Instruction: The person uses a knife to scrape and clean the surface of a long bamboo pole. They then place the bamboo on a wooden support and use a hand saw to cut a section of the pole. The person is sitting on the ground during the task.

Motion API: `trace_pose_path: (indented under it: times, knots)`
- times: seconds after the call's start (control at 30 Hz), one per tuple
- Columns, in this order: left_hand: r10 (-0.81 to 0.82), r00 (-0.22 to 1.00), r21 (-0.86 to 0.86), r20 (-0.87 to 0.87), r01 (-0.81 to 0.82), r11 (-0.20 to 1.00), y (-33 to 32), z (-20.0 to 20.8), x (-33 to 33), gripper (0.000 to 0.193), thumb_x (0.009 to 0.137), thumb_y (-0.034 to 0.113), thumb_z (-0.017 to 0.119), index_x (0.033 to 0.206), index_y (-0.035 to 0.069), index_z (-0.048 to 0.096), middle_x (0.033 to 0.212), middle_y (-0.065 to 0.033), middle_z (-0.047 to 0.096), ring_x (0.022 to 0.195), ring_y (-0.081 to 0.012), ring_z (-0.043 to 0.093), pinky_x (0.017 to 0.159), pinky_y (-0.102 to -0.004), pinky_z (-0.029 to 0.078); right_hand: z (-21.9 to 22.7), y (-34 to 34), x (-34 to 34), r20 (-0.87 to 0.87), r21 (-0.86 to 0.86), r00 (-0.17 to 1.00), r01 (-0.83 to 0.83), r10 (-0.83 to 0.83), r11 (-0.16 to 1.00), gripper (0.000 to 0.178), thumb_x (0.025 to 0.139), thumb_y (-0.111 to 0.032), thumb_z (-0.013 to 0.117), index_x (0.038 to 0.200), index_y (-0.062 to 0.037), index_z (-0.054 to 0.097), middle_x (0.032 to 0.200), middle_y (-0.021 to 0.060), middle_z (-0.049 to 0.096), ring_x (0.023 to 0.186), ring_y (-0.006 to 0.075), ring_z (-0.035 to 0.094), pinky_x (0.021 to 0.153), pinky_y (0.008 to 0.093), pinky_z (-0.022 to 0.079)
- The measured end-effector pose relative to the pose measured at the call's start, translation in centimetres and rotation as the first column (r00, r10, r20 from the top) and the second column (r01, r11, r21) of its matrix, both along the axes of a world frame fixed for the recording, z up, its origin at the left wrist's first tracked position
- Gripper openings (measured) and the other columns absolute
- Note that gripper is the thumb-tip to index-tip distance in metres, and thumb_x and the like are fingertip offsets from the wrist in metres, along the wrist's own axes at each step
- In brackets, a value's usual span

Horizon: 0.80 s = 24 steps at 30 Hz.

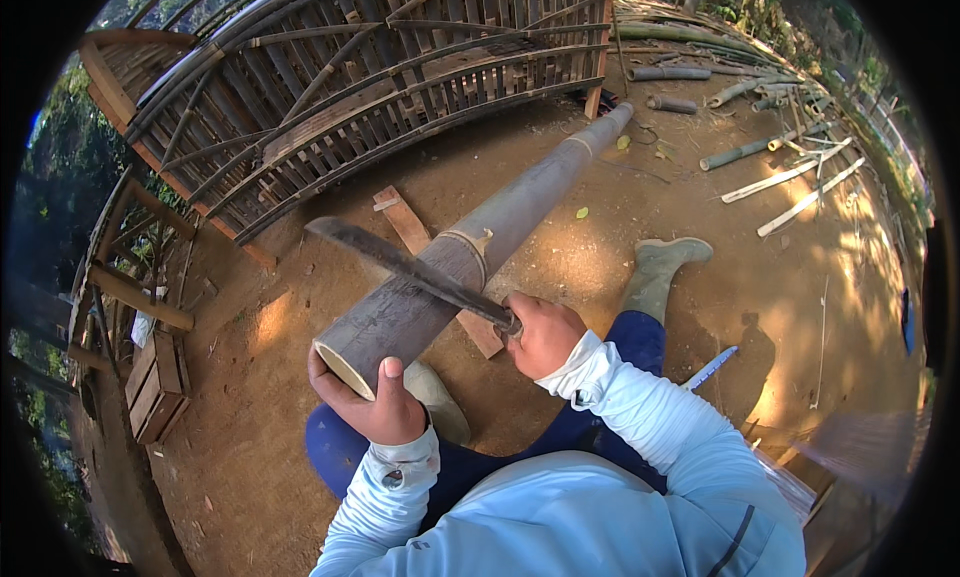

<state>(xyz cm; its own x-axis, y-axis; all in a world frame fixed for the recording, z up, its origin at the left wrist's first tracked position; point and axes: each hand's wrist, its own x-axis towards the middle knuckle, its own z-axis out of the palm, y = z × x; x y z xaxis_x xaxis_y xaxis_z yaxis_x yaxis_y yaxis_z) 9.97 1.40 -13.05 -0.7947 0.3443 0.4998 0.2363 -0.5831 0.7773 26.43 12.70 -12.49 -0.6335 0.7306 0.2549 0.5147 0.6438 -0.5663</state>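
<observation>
A thick grey-brown bamboo pole (520, 202) slants from near my lap toward the far right, its cut end facing me. My left hand (375, 402) grips the rim of that end, with the thumb on the outside and the fingers around the edge. In my right hand (543, 337) is the handle of a machete (400, 264). The dark blade crosses over the bamboo just on the near side of a raised node ring; whether it touches the surface I cannot tell. Beneath the pole lies a wooden plank (403, 220).
A slatted bamboo and wood structure (400, 87) stands at the back left. Cut bamboo pieces (740, 155) and split strips (810, 197) lie on the dirt at the right. A wooden crate (157, 387) sits at the left. My boot (655, 277) is right of the pole.
</observation>
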Motion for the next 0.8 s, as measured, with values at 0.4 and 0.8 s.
trace_pose_path:
  times: [0.4, 0.8]
  knots:
    - [0.036, 0.999, -0.053, 0.005, -0.036, 0.998, 0.0, 0.1, 0.2, 0.085, 0.077, 0.031, 0.08, 0.137, -0.004, 0.031, 0.127, -0.0147, 0.048, 0.118, -0.0267, 0.05, 0.102, -0.0401, 0.039, -2.1, 4.4, 1.3, 0.093, -0.04, 0.963, 0.258, -0.253, 0.965, 0.03, 0.078, -0.014, 0.069, 0.101, -0.0022, 0.055, 0.083, 0.0227, 0.063, 0.083, 0.042, 0.063, 0.071, 0.0473, 0.05]
    - [-0.131, 0.971, -0.016, -0.198, 0.131, 0.991, -0.3, -0.4, -1.0, 0.099, 0.069, 0.035, 0.086, 0.14, 0.008, 0.022, 0.136, -0.0182, 0.039, 0.128, -0.0332, 0.043, 0.106, -0.0486, 0.038, 1.3, 2.6, 2.5, 0.137, -0.016, 0.99, 0.034, -0.032, 0.999, 0.028, 0.08, -0.017, 0.067, 0.101, -0.0006, 0.056, 0.086, 0.0241, 0.065, 0.083, 0.0428, 0.063, 0.073, 0.0486, 0.051]
